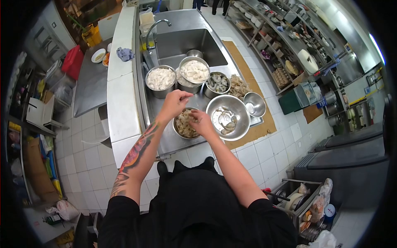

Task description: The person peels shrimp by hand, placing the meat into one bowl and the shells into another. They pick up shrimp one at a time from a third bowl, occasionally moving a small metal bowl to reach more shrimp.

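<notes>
My left hand (177,102) is raised above the counter with its fingers pinched together; what they hold, if anything, is too small to make out. Below it stands a round metal pot (177,129) of brownish shrimp (186,123). My right hand (200,122) reaches over this pot's right side, fingers curled at the shrimp. Just right of that hand is a wide steel bowl (243,131) with a few grey shrimp (226,122) inside. A smaller pot (217,85) of grey shrimp sits behind it, beside a heap of shrimp shells (238,87).
Two metal containers of pale pieces, one left (160,78) and one right (194,71), stand before the sink (186,41). A small steel bowl (254,104) sits at the counter's right edge. Cardboard (264,124) covers the floor there. A blue-grey cloth (125,53) lies on the white ledge.
</notes>
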The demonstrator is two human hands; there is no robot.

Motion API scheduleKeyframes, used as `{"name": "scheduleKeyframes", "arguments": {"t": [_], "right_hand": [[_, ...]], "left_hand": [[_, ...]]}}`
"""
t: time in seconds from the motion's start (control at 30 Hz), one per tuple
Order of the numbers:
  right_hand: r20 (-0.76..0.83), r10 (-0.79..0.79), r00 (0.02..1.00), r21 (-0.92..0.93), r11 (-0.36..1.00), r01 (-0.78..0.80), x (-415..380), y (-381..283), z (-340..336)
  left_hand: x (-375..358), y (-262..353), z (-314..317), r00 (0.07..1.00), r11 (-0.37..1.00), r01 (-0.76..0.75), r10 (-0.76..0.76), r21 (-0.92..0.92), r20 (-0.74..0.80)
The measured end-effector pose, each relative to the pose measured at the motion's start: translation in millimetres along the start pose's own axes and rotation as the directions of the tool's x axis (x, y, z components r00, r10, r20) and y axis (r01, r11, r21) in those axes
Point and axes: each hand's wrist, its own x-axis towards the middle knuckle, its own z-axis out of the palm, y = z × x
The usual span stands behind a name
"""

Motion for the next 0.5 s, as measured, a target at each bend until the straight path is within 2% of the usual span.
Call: {"name": "scheduleKeyframes", "arguments": {"t": [0.07,0.1,0.13,0.2,0.27,0.33,0.37,0.43,0.5], "right_hand": [[-0.045,-0.065,0.997,-0.026,0.998,0.064,-2,20,12],[-0.073,0.023,0.997,0.029,0.999,-0.021,0,10,6],[-0.069,0.026,0.997,0.027,0.999,-0.024,3,-2,1],[-0.086,0.194,0.977,0.241,0.956,-0.168,11,-27,-12],[-0.127,0.146,0.981,0.261,0.959,-0.109,16,-38,-19],[-0.113,0.040,0.993,0.262,0.965,-0.009,21,-42,-22],[-0.119,0.040,0.992,0.263,0.965,-0.007,22,-44,-24],[-0.091,-0.032,0.995,0.167,0.985,0.047,23,-47,-29],[-0.093,-0.061,0.994,0.138,0.988,0.073,21,-47,-31]], "left_hand": [[-2,-2,-4,1.000,0.998,-0.017,0.015,0.066,0.020],[-3,0,-4,0.994,0.996,0.086,-0.084,-0.033,0.065],[-5,3,-3,0.977,0.973,0.191,-0.175,-0.128,0.122],[-5,12,-3,0.965,0.967,0.238,-0.224,-0.095,0.139],[-2,16,-1,0.952,0.960,0.273,-0.261,-0.057,0.157],[-3,12,2,0.959,0.957,0.258,-0.237,-0.135,0.157],[-3,10,3,0.959,0.958,0.254,-0.233,-0.133,0.159],[-3,8,6,0.942,0.886,0.327,-0.280,-0.330,0.183],[-2,7,6,0.935,0.871,0.344,-0.284,-0.350,0.213]]}}
